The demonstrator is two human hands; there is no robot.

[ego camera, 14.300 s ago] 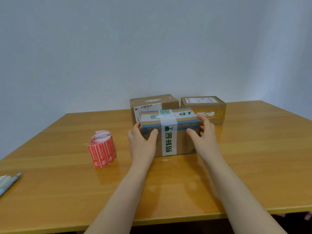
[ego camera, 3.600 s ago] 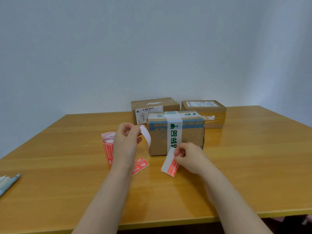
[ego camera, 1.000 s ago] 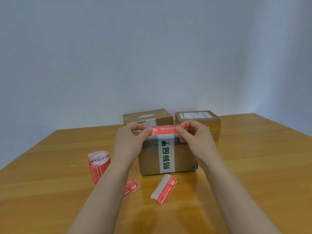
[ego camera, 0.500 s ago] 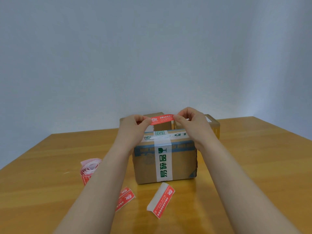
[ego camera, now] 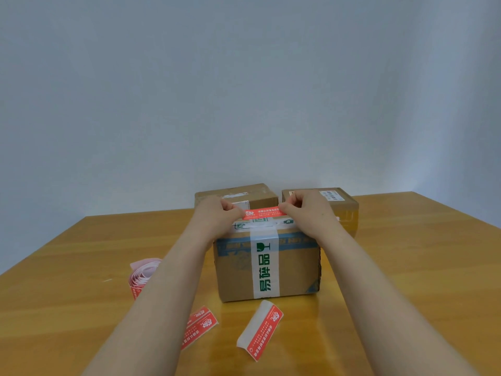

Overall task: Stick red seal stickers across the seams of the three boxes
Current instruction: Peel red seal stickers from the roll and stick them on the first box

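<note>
A cardboard box [ego camera: 295, 267] with a white band of green lettering stands in front of me on the wooden table [ego camera: 406, 267]. Both hands hold one red seal sticker [ego camera: 264, 213] stretched flat just over the box's top. My left hand [ego camera: 217, 215] pinches its left end and my right hand [ego camera: 306, 213] pinches its right end. I cannot tell whether the sticker touches the top. Two more cardboard boxes stand behind, one at back left [ego camera: 257, 195] and one at back right [ego camera: 344, 204].
The roll of red stickers [ego camera: 142, 275] lies left of the front box, partly hidden by my left forearm. Two loose sticker pieces lie on the near table, one flat [ego camera: 200, 327] and one curled [ego camera: 261, 329]. A plain wall rises behind.
Both hands have come down with the sticker, from above the back boxes to the top of the front box. The view has tipped down slightly.
</note>
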